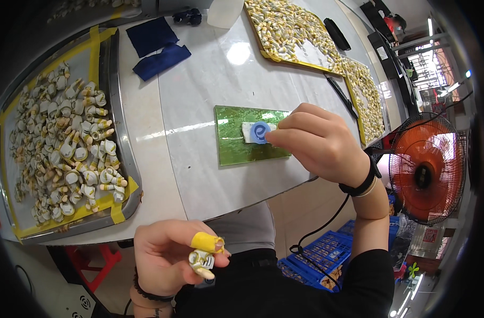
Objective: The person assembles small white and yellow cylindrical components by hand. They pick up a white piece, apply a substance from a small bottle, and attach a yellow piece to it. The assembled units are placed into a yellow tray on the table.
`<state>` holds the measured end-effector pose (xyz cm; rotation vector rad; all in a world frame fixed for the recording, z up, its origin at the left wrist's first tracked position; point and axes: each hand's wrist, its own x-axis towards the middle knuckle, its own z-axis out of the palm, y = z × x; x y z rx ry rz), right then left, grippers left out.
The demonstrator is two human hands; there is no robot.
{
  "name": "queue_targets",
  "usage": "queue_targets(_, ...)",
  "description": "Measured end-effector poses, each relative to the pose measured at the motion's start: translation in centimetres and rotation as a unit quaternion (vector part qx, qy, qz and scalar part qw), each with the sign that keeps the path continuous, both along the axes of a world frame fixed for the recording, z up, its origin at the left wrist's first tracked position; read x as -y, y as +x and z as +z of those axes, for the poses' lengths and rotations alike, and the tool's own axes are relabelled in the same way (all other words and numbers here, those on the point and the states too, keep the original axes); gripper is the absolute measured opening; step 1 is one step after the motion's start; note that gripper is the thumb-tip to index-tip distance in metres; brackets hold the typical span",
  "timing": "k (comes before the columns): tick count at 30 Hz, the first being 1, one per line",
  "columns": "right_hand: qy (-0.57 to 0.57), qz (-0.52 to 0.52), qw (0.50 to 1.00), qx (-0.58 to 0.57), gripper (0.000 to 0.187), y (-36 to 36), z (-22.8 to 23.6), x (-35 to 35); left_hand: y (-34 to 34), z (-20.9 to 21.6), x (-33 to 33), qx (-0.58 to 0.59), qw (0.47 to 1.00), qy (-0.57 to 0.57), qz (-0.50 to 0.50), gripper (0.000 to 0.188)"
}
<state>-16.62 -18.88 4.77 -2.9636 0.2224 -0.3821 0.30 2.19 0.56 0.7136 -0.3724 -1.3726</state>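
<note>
My left hand [160,249] is at the lower middle, in front of the table edge. Its thumb and fingers pinch a small white figurine part [200,258] with dark stripes and a pale yellow tip; a yellow finger cover [206,241] wraps one finger. Over the table, my right hand [324,140] has its fingertips closed on the edge of a round light-blue disc [259,130] with a dark swirl on it. That disc overlaps a white pad [247,135] on a glossy green plate [231,151]. Whether the disc touches the pad, I cannot tell.
At left, a metal tray [127,164] edged with yellow tape holds many similar figurine parts. Yellow-rimmed trays [289,64] of small pieces stand at the far right. Dark blue cloths [152,37] lie at the back. An orange fan [424,169] and blue crates [313,254] are at right.
</note>
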Motion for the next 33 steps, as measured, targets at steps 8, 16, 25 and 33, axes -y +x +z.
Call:
queue_targets(8, 0.159, -0.055, 0.982, 0.087, 0.021, 0.2, 1.3, -2.2, -0.5, -0.6, 0.2, 0.379, 0.911, -0.085, 0.139, 0.036)
queue_targets(16, 0.368, 0.037, 0.906, 0.208, 0.016, 0.9, 1.2, -7.2, -0.6, 0.2, 0.2, 0.420, 0.895, -0.119, 0.085, 0.028)
queue_targets(25, 0.360, 0.083, 0.900, 0.232, 0.008, 1.0, 0.6, -7.5, -0.6, 0.4, 0.6, 0.449, 0.881, -0.135, 0.065, 0.028)
queue_targets(33, 0.406, 0.077, 0.887, 0.206, 0.015, 1.6, 0.8, -7.5, -0.8, 0.4, 0.5, 0.504, 0.841, -0.164, 0.112, 0.031)
